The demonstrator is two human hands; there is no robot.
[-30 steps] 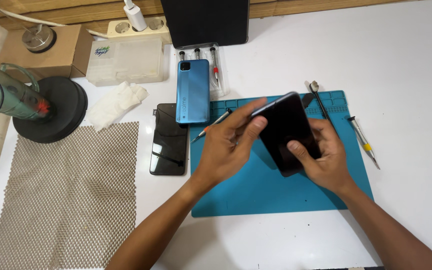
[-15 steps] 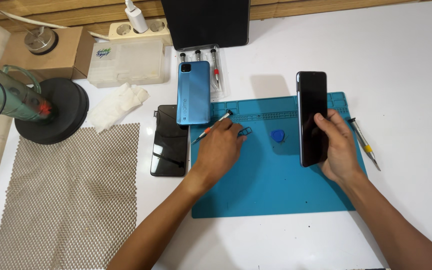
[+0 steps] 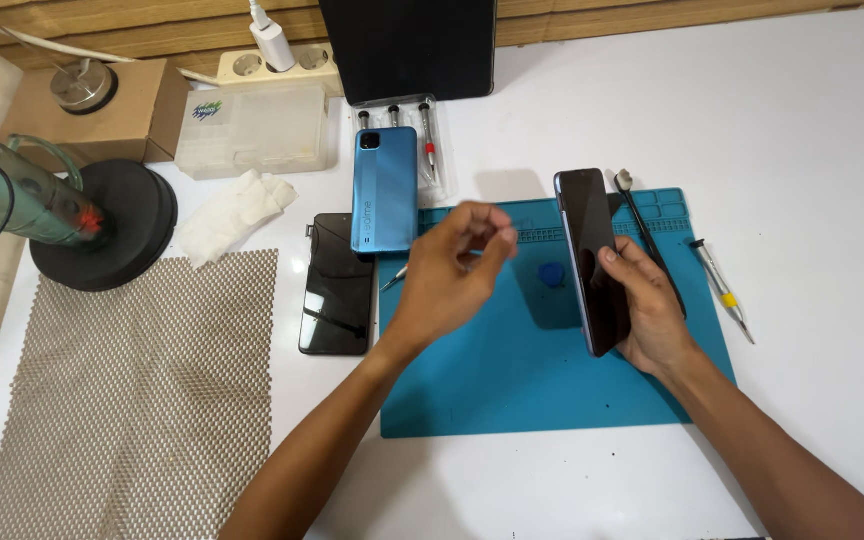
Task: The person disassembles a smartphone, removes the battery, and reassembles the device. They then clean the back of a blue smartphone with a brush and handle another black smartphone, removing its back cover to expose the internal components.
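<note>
Gripping a dark slab-shaped smartphone (image 3: 593,260) upright over the teal silicone repair mat (image 3: 512,380) near the desk's right edge, the right hand (image 3: 647,310) clamps its lower half. Fingers pinched together, the left hand (image 3: 447,275) hovers blurred, seemingly empty. A loose one-handed grip could drop the phone onto the black tweezers (image 3: 647,240).

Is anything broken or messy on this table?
Somewhat. The blue back cover overlaps the black phone beside the blue mat, and a crumpled white tissue lies nearby. The right hand holds a dark phone. No visible cracks.
</note>
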